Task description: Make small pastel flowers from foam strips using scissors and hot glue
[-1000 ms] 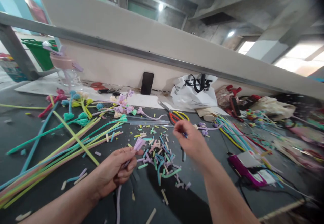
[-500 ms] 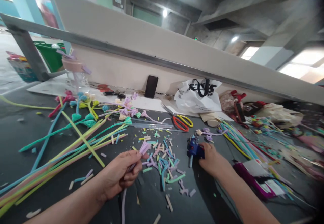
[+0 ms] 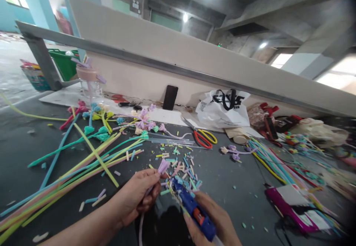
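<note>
Pinched in my left hand [image 3: 141, 192] is a small lilac pipe-cleaner flower [image 3: 163, 166], its petals bunched above the fingertips and its stem hanging down below. My right hand [image 3: 213, 216] grips a blue glue gun [image 3: 191, 205] with an orange part on its side. The gun's nozzle points up and left, close to the base of the flower; whether it touches cannot be made out. Short cut pieces of pipe cleaner [image 3: 191, 164] in several pastel colours lie scattered behind the nozzle.
Long pipe cleaners [image 3: 83, 157] and finished flowers [image 3: 143, 120] lie at the left and back. Behind are scissors [image 3: 203, 138], a phone [image 3: 170, 97], a white bag [image 3: 224, 109] and a lidded cup [image 3: 90, 85]. A magenta box [image 3: 292, 209] with a cable lies right.
My right hand has picked the glue gun up off the table and brought it left to the flower. My left hand has stayed nearly in place, holding the flower.
</note>
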The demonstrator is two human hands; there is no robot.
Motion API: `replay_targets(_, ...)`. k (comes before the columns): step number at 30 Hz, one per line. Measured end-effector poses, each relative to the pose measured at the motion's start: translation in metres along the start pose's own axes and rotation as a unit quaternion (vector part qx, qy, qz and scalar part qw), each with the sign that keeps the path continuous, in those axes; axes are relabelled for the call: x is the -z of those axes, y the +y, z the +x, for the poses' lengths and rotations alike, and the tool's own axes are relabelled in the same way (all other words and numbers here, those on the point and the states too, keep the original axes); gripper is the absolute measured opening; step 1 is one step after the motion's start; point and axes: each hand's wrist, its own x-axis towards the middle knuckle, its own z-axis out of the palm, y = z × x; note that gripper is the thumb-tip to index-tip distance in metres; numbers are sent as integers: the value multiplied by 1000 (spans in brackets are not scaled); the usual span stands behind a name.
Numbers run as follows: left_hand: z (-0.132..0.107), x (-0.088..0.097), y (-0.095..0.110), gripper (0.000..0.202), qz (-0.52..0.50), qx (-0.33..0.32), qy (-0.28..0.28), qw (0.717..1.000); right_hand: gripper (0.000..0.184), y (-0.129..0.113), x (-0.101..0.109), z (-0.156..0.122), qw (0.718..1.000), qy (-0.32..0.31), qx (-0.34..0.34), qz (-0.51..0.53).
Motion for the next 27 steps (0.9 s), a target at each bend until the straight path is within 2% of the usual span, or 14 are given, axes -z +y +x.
replay_targets(11,0,0,-3,24,25,-6,-10,1000,3,-4,-5,-1,998,-16,-56,0)
replay_targets(20,0,-2,-2,23,32,-5,-10,999,8,2,-5,-3,998,-52,-26,-1)
replay_targets(27,-3,-5,2,25,33,2,-3,999,15,4,-5,-3,999,-46,-27,1)
